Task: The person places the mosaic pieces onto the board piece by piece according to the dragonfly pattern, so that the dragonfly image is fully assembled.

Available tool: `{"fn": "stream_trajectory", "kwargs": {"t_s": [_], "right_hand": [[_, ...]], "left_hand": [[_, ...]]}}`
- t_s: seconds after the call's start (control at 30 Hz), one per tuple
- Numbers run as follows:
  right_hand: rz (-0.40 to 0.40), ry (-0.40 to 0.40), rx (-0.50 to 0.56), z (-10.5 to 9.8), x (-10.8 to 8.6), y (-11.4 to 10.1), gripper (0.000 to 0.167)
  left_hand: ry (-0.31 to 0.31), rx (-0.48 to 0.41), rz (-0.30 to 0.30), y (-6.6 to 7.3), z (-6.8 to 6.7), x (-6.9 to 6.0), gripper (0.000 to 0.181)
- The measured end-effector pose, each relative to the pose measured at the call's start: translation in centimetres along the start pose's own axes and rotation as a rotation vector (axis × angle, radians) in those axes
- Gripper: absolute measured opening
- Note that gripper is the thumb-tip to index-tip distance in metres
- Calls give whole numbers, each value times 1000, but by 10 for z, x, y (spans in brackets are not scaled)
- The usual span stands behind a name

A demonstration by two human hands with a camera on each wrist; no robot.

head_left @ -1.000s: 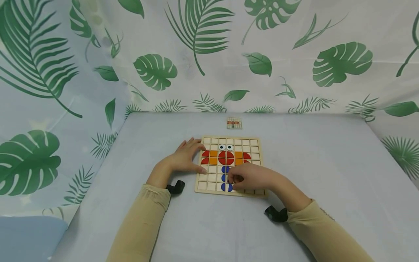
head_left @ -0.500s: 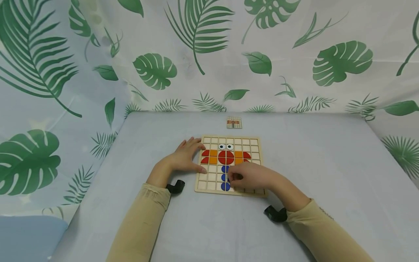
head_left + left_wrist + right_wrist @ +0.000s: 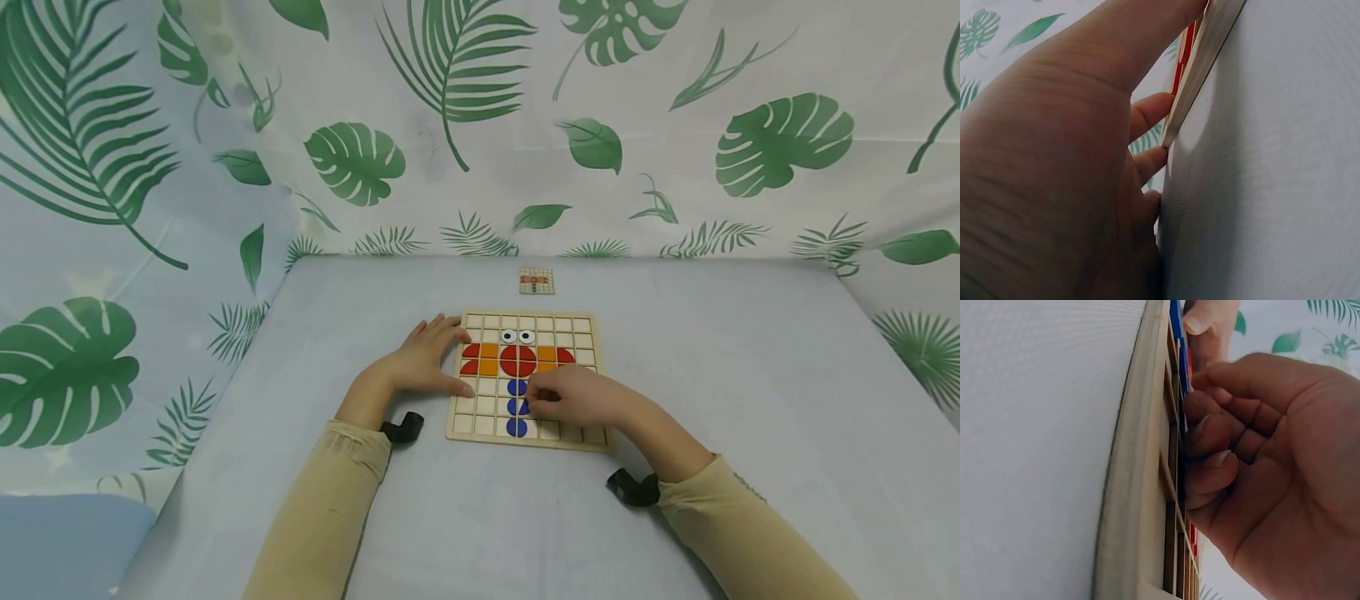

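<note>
A square wooden grid board (image 3: 486, 407) lies flat on the table with coloured pieces in its cells. My left hand (image 3: 416, 358) steadies its left edge, with thumb and fingers spread apart; in the left wrist view the fingertips touch the board's side. Over the lower right cells, my right hand (image 3: 577, 396) has its fingers curled. Its thumb and fingertips are at the blue half-circle pieces (image 3: 516, 407) in the centre columns, seeming to pinch the right half of the middle circle. The right wrist view shows the fingers low against the board; the exact contact is partly hidden.
Red quarter pieces form a central circle (image 3: 517, 361), with orange squares (image 3: 489, 358) at both sides. Two eye pieces (image 3: 517, 337) sit above. A small picture card (image 3: 537, 281) lies behind the board on the pale tablecloth (image 3: 480, 517). Leaf-printed curtains surround the table.
The right hand has shifted slightly away from me, from the bottom blue circle to the middle one. The bottom circle's right half now lies in line with its left half. The left hand stayed put.
</note>
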State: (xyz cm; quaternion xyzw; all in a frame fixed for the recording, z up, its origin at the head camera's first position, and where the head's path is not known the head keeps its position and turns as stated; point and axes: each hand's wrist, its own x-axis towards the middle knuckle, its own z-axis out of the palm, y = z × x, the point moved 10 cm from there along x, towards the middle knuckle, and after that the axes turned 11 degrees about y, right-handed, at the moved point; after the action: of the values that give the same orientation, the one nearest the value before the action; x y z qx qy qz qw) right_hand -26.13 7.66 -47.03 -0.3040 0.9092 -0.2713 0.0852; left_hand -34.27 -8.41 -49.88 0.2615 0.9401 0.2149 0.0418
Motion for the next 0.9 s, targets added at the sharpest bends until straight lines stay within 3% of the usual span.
{"fn": "stream_trajectory", "kwargs": {"t_s": [0.6, 0.9], "right_hand": [[67, 43, -21, -1, 1, 3, 10], [73, 7, 53, -11, -7, 7, 6]], "left_hand": [[-8, 7, 3, 1, 0, 1, 85], [-7, 9, 6, 2, -1, 0, 79]]}}
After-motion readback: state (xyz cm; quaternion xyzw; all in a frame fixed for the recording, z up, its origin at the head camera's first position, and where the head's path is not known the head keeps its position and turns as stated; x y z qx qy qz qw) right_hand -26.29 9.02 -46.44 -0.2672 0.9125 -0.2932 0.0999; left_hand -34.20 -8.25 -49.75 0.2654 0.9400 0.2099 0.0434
